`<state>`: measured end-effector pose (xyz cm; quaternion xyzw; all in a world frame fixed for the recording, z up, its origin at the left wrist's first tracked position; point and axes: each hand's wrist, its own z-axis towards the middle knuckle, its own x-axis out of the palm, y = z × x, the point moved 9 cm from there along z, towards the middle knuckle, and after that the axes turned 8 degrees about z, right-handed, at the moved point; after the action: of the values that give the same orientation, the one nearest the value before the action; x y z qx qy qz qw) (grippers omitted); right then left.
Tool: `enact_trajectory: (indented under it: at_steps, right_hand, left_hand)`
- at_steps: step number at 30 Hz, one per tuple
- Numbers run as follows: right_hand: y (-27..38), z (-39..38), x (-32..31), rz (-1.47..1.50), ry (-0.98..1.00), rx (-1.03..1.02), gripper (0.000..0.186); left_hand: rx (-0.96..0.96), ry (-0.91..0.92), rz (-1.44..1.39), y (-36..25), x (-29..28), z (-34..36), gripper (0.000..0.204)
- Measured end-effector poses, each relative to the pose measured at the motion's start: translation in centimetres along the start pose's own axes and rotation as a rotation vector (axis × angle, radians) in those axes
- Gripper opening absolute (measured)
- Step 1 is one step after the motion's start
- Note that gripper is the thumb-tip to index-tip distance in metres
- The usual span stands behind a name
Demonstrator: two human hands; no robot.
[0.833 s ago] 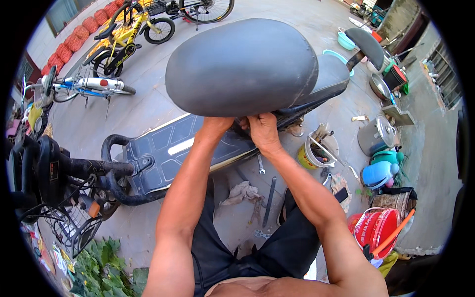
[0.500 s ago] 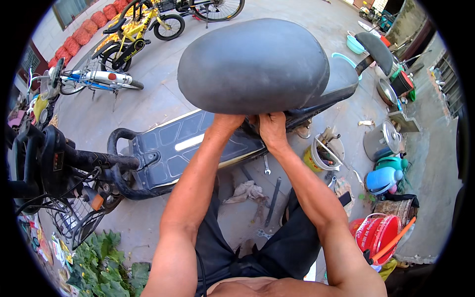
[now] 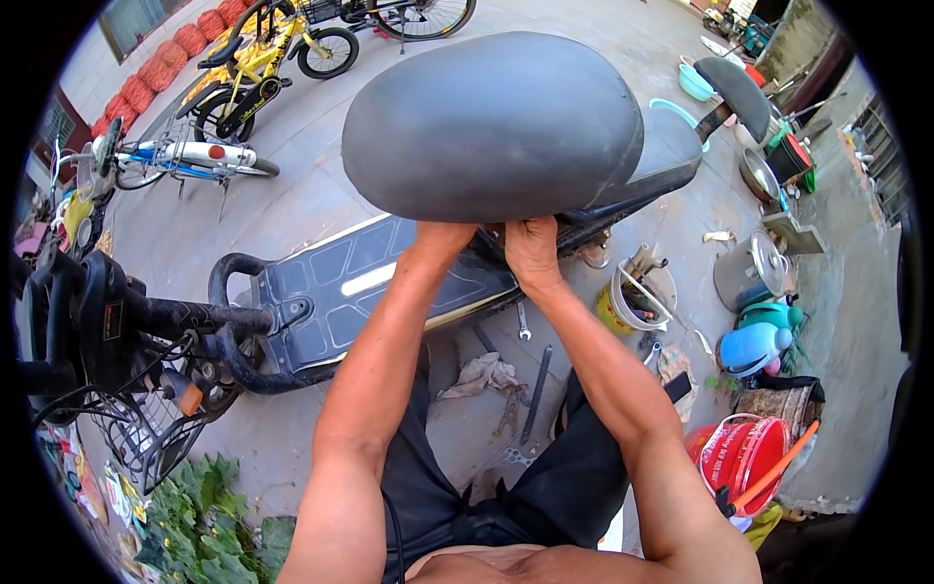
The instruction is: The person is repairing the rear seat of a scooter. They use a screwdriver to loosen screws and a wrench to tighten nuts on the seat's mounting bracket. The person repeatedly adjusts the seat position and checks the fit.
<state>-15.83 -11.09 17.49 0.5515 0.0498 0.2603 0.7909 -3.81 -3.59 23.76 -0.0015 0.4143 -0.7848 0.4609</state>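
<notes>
The black padded seat [image 3: 486, 122] of a two-wheeled scooter sits above the grey footboard [image 3: 341, 292], with a padded backrest [image 3: 735, 92] behind. My left hand [image 3: 443, 236] reaches under the seat's near edge; its fingers are hidden. Beside it, my right hand [image 3: 530, 248] has curled fingers under the same edge, on something hidden by the seat. Below the footboard lie a wrench [image 3: 523, 321], a crumpled rag [image 3: 479, 375] and a dark metal bar [image 3: 535, 394].
A bucket of tools [image 3: 613, 316] stands at right, near a steel pot [image 3: 741, 282] and red bucket [image 3: 739, 457]. The scooter's front column [image 3: 175, 316] is left. Bicycles [image 3: 253, 88] and red mesh sacks [image 3: 161, 68] are behind; leafy plants [image 3: 204, 516] grow lower left.
The whole view has shifted slightly, so the seat and scene appear a little to the right and higher. Both my hands stay under the seat edge.
</notes>
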Motion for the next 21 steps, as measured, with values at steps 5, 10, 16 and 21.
enact_trajectory:
  at_steps: [5,10,16,21]
  right_hand:
    - [1.2,-0.1,-0.2,-0.115,-0.044,-0.018,0.021]
    - [2.4,0.0,0.2,-0.084,0.013,-0.114,0.019]
    - [2.3,0.4,0.0,-0.225,-0.013,-0.140,0.013]
    - [4.8,0.4,0.7,-0.278,0.004,-0.283,0.013]
  left_hand:
    - [0.103,-0.017,0.167,-0.9,-0.9,0.1,0.027]
    - [0.031,0.021,0.081,-0.5,-0.5,0.1,0.030]
    - [0.106,-0.026,0.193,-0.3,-0.3,0.1,0.032]
    - [0.147,-0.058,0.215,0.8,-0.6,-0.4,0.033]
